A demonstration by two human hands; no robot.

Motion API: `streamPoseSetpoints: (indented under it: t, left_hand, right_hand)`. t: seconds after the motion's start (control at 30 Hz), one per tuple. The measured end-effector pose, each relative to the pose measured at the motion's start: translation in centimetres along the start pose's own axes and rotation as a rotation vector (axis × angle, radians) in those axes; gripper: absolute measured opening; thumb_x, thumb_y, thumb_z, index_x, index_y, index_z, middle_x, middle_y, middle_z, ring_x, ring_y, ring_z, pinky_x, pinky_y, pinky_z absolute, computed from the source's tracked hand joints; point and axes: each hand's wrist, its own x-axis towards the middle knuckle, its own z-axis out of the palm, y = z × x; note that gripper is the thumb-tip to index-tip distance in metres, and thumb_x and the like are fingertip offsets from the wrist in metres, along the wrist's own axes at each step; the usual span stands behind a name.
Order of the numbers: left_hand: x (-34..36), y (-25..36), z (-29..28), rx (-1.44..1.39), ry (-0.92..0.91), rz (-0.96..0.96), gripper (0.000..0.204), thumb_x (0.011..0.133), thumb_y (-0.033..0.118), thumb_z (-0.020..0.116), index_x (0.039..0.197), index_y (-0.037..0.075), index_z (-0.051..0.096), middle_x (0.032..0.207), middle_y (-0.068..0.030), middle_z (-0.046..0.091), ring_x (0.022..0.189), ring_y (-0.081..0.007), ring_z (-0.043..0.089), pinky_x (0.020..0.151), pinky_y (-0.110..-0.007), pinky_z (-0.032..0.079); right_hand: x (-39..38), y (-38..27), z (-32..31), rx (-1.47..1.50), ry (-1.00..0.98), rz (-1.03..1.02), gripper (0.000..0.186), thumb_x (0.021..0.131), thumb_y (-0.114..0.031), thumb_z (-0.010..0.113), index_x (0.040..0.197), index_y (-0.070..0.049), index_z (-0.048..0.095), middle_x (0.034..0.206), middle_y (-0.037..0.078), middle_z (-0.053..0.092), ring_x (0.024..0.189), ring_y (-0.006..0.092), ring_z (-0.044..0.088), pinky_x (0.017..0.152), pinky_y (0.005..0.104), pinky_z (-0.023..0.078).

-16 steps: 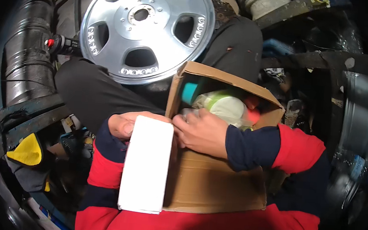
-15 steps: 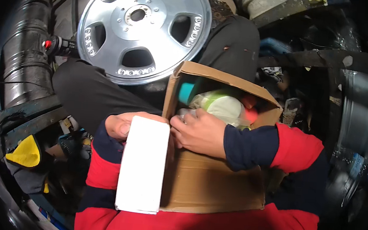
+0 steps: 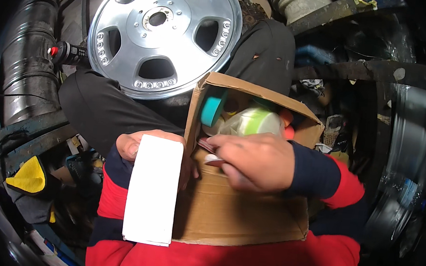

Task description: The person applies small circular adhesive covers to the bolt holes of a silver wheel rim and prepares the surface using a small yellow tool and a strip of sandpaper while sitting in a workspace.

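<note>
My left hand (image 3: 131,146) grips a long white cardboard piece (image 3: 151,190) at the left side of a brown cardboard box (image 3: 239,210). My right hand (image 3: 250,163) is inside the box, fingers closed on small flat pieces (image 3: 213,159) with white and reddish-brown faces. Just beyond it lie a bagged white roll with a green band (image 3: 254,121), a teal round item (image 3: 212,110) and orange-red items (image 3: 287,131).
A silver wheel rim (image 3: 159,49) lies beyond my bent dark-trousered legs (image 3: 109,110). A power tool (image 3: 66,52) sits left of it. Metal drums (image 3: 30,68), dark frames (image 3: 358,69) and a yellow-and-grey cloth (image 3: 27,173) surround me.
My right hand has moved right and turned, now showing small flat pieces in its fingers. The white piece and my left hand have shifted slightly left in view.
</note>
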Motion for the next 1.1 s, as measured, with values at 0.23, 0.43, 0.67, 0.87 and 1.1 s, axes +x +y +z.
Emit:
streamPoseSetpoints:
  t: [0.23, 0.43, 0.67, 0.87, 1.1]
  left_hand:
    - [-0.7, 1.3, 2.2, 0.048, 0.015, 0.069, 0.043, 0.092, 0.045, 0.060, 0.102, 0.003, 0.058, 0.077, -0.0213, 0.070, 0.071, -0.0314, 0.068, 0.086, -0.044, 0.046]
    - [-0.1, 0.6, 0.5, -0.022, -0.179, 0.174, 0.072, 0.076, 0.054, 0.063, 0.115, -0.006, 0.057, 0.085, -0.0242, 0.070, 0.083, -0.0351, 0.073, 0.089, -0.040, 0.040]
    - [0.9, 0.2, 0.4, -0.032, -0.060, -0.035, 0.063, 0.081, 0.051, 0.063, 0.092, -0.010, 0.062, 0.105, -0.0351, 0.065, 0.127, -0.0556, 0.050, 0.103, -0.055, 0.039]
    - [1.6, 0.8, 0.8, 0.077, -0.069, 0.047, 0.042, 0.095, 0.039, 0.054, 0.093, -0.002, 0.065, 0.119, -0.0386, 0.063, 0.110, -0.0500, 0.061, 0.097, -0.053, 0.045]
    - [-1.1, 0.6, 0.9, 0.040, -0.172, 0.076, 0.047, 0.095, 0.044, 0.053, 0.108, -0.001, 0.058, 0.103, -0.0351, 0.069, 0.094, -0.0482, 0.067, 0.086, -0.057, 0.048]
  right_hand:
    - [-4.2, -0.1, -3.6, 0.607, 0.403, 0.238, 0.013, 0.087, -0.008, 0.056, 0.080, 0.002, 0.060, 0.108, 0.021, 0.073, 0.090, 0.0282, 0.075, 0.081, 0.0354, 0.059]
    - [-6.4, 0.4, -2.4, 0.915, 0.514, 0.512, 0.015, 0.097, -0.012, 0.063, 0.091, 0.002, 0.059, 0.124, 0.017, 0.063, 0.104, 0.0143, 0.060, 0.095, 0.0304, 0.048]
    - [-5.7, -0.1, -1.8, 0.863, 0.421, 0.412, 0.023, 0.082, -0.005, 0.082, 0.092, -0.005, 0.061, 0.111, 0.008, 0.057, 0.100, 0.0145, 0.059, 0.090, 0.0284, 0.049]
    - [-4.7, -1.0, -2.5, 0.513, 0.308, 0.247, 0.026, 0.082, -0.006, 0.082, 0.099, -0.008, 0.062, 0.092, 0.004, 0.060, 0.085, 0.0195, 0.061, 0.075, 0.0316, 0.050]
    - [-6.0, -0.8, -3.9, 0.373, 0.125, 0.232, 0.023, 0.087, 0.008, 0.063, 0.106, -0.004, 0.069, 0.112, 0.015, 0.064, 0.087, 0.0179, 0.069, 0.076, 0.0310, 0.056]
